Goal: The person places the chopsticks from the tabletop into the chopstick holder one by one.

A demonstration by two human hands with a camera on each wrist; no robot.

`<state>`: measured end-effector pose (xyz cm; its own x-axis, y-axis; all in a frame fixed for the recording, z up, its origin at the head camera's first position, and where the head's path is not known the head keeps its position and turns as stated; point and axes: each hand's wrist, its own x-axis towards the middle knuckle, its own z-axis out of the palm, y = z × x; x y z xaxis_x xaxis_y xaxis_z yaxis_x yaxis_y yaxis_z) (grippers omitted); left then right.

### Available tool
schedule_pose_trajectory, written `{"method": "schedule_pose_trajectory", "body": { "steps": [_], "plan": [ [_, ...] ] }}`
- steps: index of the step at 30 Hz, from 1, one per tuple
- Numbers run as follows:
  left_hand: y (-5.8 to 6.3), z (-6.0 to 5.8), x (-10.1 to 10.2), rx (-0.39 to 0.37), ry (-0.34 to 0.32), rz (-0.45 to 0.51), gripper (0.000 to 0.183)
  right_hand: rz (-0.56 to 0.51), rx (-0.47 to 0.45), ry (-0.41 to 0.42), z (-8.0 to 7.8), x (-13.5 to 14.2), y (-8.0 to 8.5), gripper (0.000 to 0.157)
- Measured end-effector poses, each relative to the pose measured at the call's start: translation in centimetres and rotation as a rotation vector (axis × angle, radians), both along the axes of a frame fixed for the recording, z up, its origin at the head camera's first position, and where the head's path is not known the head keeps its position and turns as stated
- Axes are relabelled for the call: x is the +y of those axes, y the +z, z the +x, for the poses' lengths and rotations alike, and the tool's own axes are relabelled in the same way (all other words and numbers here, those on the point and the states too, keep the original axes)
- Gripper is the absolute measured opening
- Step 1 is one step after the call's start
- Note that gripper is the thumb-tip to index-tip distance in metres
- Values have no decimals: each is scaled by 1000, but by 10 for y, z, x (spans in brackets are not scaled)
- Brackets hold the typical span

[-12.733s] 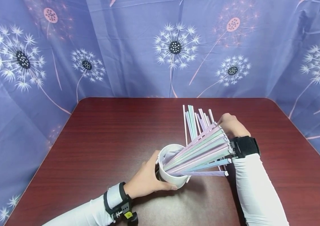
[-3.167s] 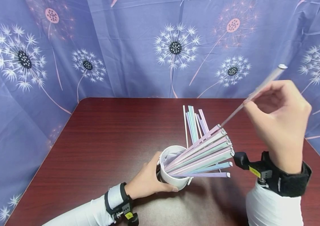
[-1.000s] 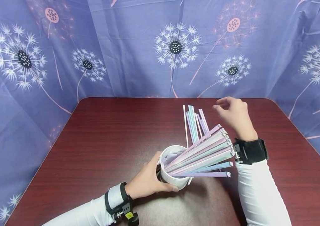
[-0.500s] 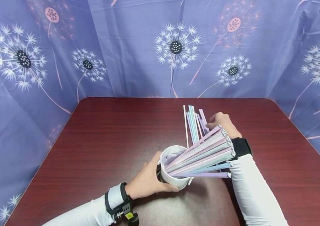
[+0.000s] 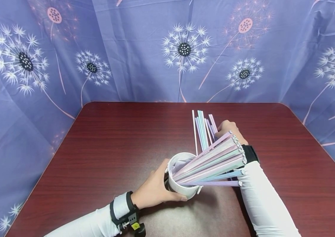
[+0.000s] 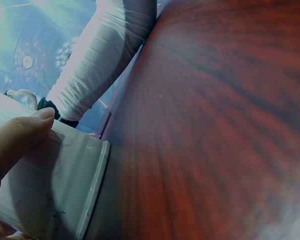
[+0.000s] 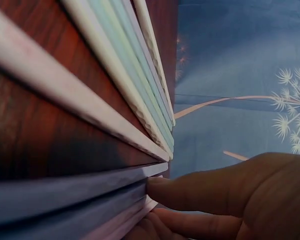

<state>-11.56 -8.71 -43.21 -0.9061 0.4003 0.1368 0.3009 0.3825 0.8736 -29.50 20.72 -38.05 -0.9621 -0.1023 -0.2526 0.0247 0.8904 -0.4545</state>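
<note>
Touching sticks (image 7: 80, 184), right fingers (image 7: 200, 223) newly lowered

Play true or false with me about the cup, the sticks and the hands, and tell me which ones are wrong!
1. The left hand holds the white cup. True.
2. The cup is empty. False: a bunch of pastel sticks leans out of it.
3. The right hand holds the cup too. False: it touches loose sticks beyond the cup.
4. The table is dark red. True.
5. The sleeves are black. False: they are white.
6. The cloth behind the table shows dandelions. True.
</note>
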Motion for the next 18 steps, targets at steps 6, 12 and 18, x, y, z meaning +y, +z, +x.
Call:
{"method": "schedule_pose_trajectory", "body": {
  "steps": [6,12,18],
  "plan": [
    [-2,0,0,10,-3,0,100,-4,-49,-28,20,-10,20,22],
    [-2,0,0,15,0,2,99,-28,-142,-65,3,6,0,19],
    [-1,2,1,12,2,0,99,-28,-171,-69,1,9,1,17]
  ]
}}
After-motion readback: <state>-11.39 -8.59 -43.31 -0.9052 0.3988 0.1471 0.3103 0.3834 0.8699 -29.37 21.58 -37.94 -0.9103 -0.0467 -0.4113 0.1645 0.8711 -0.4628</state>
